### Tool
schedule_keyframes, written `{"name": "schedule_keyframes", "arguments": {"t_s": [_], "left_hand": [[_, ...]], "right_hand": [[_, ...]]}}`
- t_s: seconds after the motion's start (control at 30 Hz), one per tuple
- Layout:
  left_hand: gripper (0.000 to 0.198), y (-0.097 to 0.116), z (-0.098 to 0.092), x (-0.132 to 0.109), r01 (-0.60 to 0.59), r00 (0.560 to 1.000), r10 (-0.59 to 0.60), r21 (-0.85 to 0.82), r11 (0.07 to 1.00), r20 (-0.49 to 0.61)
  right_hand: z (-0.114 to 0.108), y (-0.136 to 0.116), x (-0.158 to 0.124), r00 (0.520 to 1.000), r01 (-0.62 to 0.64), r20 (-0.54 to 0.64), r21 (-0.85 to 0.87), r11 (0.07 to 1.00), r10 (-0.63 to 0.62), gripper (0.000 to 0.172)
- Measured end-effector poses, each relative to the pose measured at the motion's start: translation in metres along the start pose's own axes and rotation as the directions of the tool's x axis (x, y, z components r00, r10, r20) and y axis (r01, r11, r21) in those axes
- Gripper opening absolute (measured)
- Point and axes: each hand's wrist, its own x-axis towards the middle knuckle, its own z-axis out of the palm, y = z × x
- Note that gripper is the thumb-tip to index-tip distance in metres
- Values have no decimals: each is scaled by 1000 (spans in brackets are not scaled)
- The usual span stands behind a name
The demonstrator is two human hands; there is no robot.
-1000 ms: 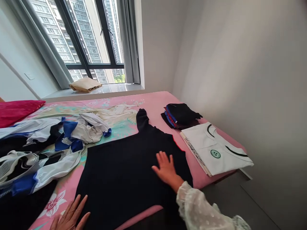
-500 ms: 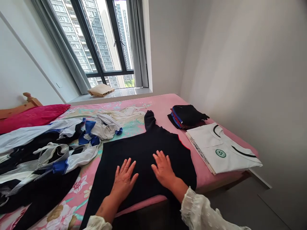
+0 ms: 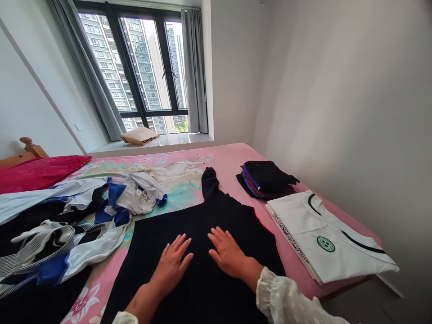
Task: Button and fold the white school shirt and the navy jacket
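A black garment (image 3: 199, 225) with a red line along its right edge lies spread on the bed, one sleeve pointing towards the window. My left hand (image 3: 172, 263) rests flat on its middle, fingers stretched out. To the right, my right hand (image 3: 229, 254) lies on the same cloth, palm down with fingers extended. Neither hand grips anything. The garment's near end runs out of view at the bottom.
White folded shirts (image 3: 332, 234) lie at the bed's right edge, beside a stack of dark folded clothes (image 3: 268, 177). Loose white, blue and black clothes (image 3: 74, 225) cover the left side. Behind them is a red pillow (image 3: 43, 171). A beige cloth (image 3: 140, 135) sits on the windowsill.
The view has tilted up and moved closer, so the bed and clothes appear lower and larger. Both hands stay flat on the black garment, slightly closer together.
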Motion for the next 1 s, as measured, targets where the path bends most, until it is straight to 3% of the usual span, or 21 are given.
{"name": "schedule_keyframes", "arguments": {"t_s": [0.07,0.1,0.17,0.2,0.27,0.3,0.37,0.4,0.43,0.5,0.57,0.6,0.63,0.67,0.73,0.83,0.9,1.0], "left_hand": [[49,-6,13,19,-18,998,17,25,1000,59],[52,-22,20,22,39,995,-45,63,997,88],[61,-68,31,20,268,955,-285,168,949,83],[66,-93,35,17,350,928,-369,214,912,52],[69,-131,36,13,413,898,-438,274,868,36],[70,-140,34,14,426,889,-457,296,855,39],[70,-136,27,25,439,875,-480,318,840,60],[69,-124,23,34,440,874,-482,313,842,68],[67,-110,19,45,421,884,-461,295,858,79],[62,-82,15,70,319,936,-341,202,926,85],[57,-71,16,90,150,978,-164,110,983,130],[57,-76,18,96,125,980,-137,89,988,148],[60,-86,21,100,149,974,-162,89,985,157],[63,-102,23,101,221,961,-236,108,969,148],[69,-142,28,98,402,905,-418,159,902,84],[68,-191,30,97,538,836,-549,209,817,-6],[68,-202,28,100,554,823,-567,223,802,-3],[65,-179,19,106,567,808,-589,268,779,0]], "right_hand": [[6,5,17,993,111,38,6,994,-111,50],[7,20,23,997,63,53,-16,998,-62,50],[2,69,30,980,-193,31,-81,978,196,53],[-2,96,33,938,-344,11,-107,933,347,56],[-10,141,38,860,-505,-2,-150,850,511,57],[-12,153,42,821,-565,-18,-180,805,571,57],[-9,151,55,793,-605,-91,-229,763,602,58],[-4,140,62,818,-574,-132,-236,784,560,58],[4,123,70,865,-501,-155,-226,836,477,59],[21,90,83,972,-223,-107,-168,960,207,58],[35,73,91,999,49,9,-88,995,-49,55],[40,76,94,995,87,56,-68,994,-83,55],[42,86,96,995,56,81,-76,996,-50,55],[43,103,97,995,-58,75,-109,992,67,57],[39,146,99,939,-337,4,-198,920,345,62],[31,198,97,869,-485,-32,-251,838,493,64],[27,210,96,851,-515,-43,-257,817,523,63],[22,192,97,828,-553,-61,-249,795,557,61]]}}
